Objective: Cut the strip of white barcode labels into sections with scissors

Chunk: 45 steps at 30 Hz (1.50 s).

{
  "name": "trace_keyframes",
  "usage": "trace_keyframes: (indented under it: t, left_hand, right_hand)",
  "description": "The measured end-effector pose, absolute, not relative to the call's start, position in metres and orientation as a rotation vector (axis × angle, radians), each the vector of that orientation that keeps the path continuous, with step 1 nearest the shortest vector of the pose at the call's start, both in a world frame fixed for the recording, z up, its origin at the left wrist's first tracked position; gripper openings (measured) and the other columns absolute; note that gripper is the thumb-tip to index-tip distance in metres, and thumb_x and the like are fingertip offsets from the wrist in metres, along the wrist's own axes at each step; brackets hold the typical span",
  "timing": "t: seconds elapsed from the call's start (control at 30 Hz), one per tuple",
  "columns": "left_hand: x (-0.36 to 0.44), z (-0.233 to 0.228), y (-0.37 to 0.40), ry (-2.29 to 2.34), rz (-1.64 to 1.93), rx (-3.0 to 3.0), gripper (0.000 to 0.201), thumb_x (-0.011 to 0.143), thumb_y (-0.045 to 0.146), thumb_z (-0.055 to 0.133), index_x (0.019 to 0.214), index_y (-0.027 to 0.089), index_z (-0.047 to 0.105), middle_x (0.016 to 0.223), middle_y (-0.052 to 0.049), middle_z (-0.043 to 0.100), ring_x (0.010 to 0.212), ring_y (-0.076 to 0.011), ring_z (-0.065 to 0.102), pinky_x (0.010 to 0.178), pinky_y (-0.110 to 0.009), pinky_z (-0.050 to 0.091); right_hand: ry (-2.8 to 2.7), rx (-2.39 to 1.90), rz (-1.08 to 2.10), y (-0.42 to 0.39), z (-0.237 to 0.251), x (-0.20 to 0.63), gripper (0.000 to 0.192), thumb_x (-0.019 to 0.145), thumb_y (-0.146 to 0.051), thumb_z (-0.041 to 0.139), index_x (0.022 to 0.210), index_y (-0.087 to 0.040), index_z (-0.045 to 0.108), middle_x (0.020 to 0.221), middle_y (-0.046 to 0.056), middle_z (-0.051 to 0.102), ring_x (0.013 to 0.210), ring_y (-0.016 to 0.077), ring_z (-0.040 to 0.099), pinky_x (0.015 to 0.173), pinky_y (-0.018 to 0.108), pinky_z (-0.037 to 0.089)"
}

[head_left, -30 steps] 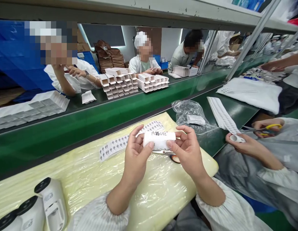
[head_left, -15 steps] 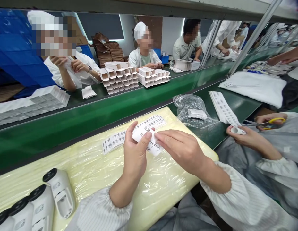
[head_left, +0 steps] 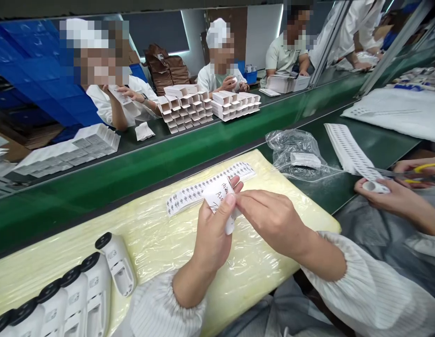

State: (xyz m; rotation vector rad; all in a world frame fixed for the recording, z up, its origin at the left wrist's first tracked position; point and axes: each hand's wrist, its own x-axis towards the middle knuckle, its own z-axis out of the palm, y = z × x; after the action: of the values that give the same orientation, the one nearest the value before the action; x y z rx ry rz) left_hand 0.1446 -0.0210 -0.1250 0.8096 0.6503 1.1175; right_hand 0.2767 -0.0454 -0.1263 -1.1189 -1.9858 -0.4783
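Observation:
A white piece of paper with black handwriting [head_left: 217, 191] is pinched under the thumb of my left hand [head_left: 212, 238], and its lower end curls over. My right hand [head_left: 275, 217] is closed at the paper's right edge, thumb and fingertips pressed together there; the exact grip is partly hidden. Just behind my hands, a strip of small printed stickers [head_left: 185, 195] lies on the yellow plastic-wrapped pad [head_left: 161, 243]. White devices with black round ends [head_left: 121, 269] line up on the pad at lower left, several in a row.
Beyond the pad runs a green conveyor [head_left: 140, 166], with stacked open white boxes [head_left: 189, 110] on its far side and co-workers behind. A clear plastic bag [head_left: 278, 145] lies at right. A neighbour's hand [head_left: 389, 199] holds a sticker roll [head_left: 354, 157] near yellow-handled scissors [head_left: 426, 168].
The view has shifted, so the scene sits further left-to-right in the frame. The paper has turned in my left hand, showing other writing; my right hand stays at its edge.

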Motion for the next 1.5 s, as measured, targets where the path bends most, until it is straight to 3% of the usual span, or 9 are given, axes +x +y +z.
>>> trace_keyframes:
  t: [0.1, 0.23, 0.43, 0.63, 0.87, 1.0, 1.13, 1.23, 1.5]
  left_hand:
    - [0.144, -0.123, -0.021, 0.623, 1.121, 0.791, 0.042, 0.079, 0.037, 0.083, 0.118, 0.024, 0.074, 0.135, -0.008, 0.068, 0.132, -0.0302, 0.059, 0.117, -0.045, 0.043]
    - [0.140, -0.119, -0.014, 0.603, 1.097, 0.747, 0.041, 0.082, 0.038, 0.080, 0.118, 0.019, 0.073, 0.133, -0.012, 0.069, 0.131, -0.0339, 0.059, 0.115, -0.049, 0.045]
    - [0.140, -0.120, -0.015, 0.697, 1.140, 0.835, 0.043, 0.081, 0.039, 0.080, 0.119, 0.020, 0.072, 0.131, -0.011, 0.070, 0.133, -0.0325, 0.058, 0.115, -0.049, 0.044]
    - [0.143, -0.128, -0.019, 0.775, 1.183, 0.940, 0.042, 0.086, 0.043, 0.076, 0.122, 0.022, 0.071, 0.129, -0.009, 0.071, 0.129, -0.0294, 0.061, 0.115, -0.045, 0.044]
    - [0.142, -0.126, -0.014, 0.797, 1.192, 0.905, 0.045, 0.083, 0.046, 0.078, 0.119, 0.020, 0.071, 0.130, -0.010, 0.070, 0.128, -0.0305, 0.062, 0.113, -0.046, 0.046]
    - [0.142, -0.121, -0.012, 0.770, 1.177, 0.821, 0.047, 0.079, 0.042, 0.082, 0.117, 0.018, 0.070, 0.121, -0.011, 0.074, 0.123, -0.0316, 0.065, 0.109, -0.048, 0.050]
    - [0.142, -0.118, -0.010, 0.760, 1.156, 0.759, 0.042, 0.083, 0.039, 0.079, 0.117, 0.017, 0.069, 0.121, -0.012, 0.074, 0.123, -0.0306, 0.065, 0.108, -0.045, 0.051]
    - [0.143, -0.120, -0.010, 0.761, 1.173, 0.774, 0.042, 0.084, 0.040, 0.078, 0.118, 0.017, 0.069, 0.123, -0.012, 0.073, 0.123, -0.0303, 0.065, 0.108, -0.045, 0.050]
    - [0.141, -0.135, -0.012, 0.833, 1.143, 0.998, 0.047, 0.089, 0.050, 0.071, 0.129, 0.025, 0.063, 0.134, -0.008, 0.067, 0.126, -0.0260, 0.060, 0.109, -0.041, 0.046]
  right_hand:
    - [-1.890, -1.143, -0.505, -0.044, -0.127, 0.274, 0.017, 0.100, -0.008, 0.054, 0.098, -0.009, 0.071, 0.090, 0.011, 0.078, 0.081, 0.0199, 0.075, 0.075, 0.031, 0.062]
    - [-1.856, -1.084, -0.312, -0.039, -0.126, 0.277, 0.016, 0.102, -0.013, 0.054, 0.105, -0.011, 0.070, 0.097, 0.009, 0.078, 0.087, 0.0177, 0.075, 0.081, 0.029, 0.063]
    - [-1.980, -1.074, -0.416, -0.036, -0.125, 0.283, 0.018, 0.102, -0.018, 0.056, 0.095, -0.012, 0.071, 0.092, 0.010, 0.078, 0.084, 0.0199, 0.075, 0.081, 0.032, 0.063]
    - [-1.988, -1.161, -0.515, -0.037, -0.130, 0.279, 0.022, 0.101, -0.010, 0.050, 0.102, -0.011, 0.072, 0.092, 0.011, 0.078, 0.085, 0.0206, 0.074, 0.080, 0.033, 0.062]
    - [-1.816, -1.142, -0.589, -0.031, -0.141, 0.262, 0.016, 0.096, -0.006, 0.058, 0.105, -0.004, 0.072, 0.088, 0.013, 0.077, 0.079, 0.0210, 0.075, 0.075, 0.031, 0.060]
    - [-1.727, -1.194, -0.457, -0.027, -0.143, 0.263, 0.016, 0.099, -0.011, 0.057, 0.099, -0.012, 0.073, 0.088, 0.009, 0.078, 0.075, 0.0181, 0.075, 0.070, 0.028, 0.060]
    - [-1.742, -1.154, -0.202, -0.031, -0.138, 0.274, 0.017, 0.101, -0.015, 0.057, 0.104, -0.016, 0.073, 0.099, 0.006, 0.079, 0.088, 0.0175, 0.076, 0.081, 0.027, 0.061]
    - [-1.835, -1.104, -0.287, -0.034, -0.135, 0.278, 0.017, 0.100, -0.011, 0.056, 0.104, -0.013, 0.072, 0.104, 0.010, 0.078, 0.096, 0.0202, 0.074, 0.087, 0.032, 0.059]
    - [-2.043, -1.201, -0.643, -0.029, -0.130, 0.278, 0.025, 0.098, -0.009, 0.055, 0.077, -0.016, 0.067, 0.071, 0.005, 0.067, 0.066, 0.0195, 0.058, 0.069, 0.037, 0.047]
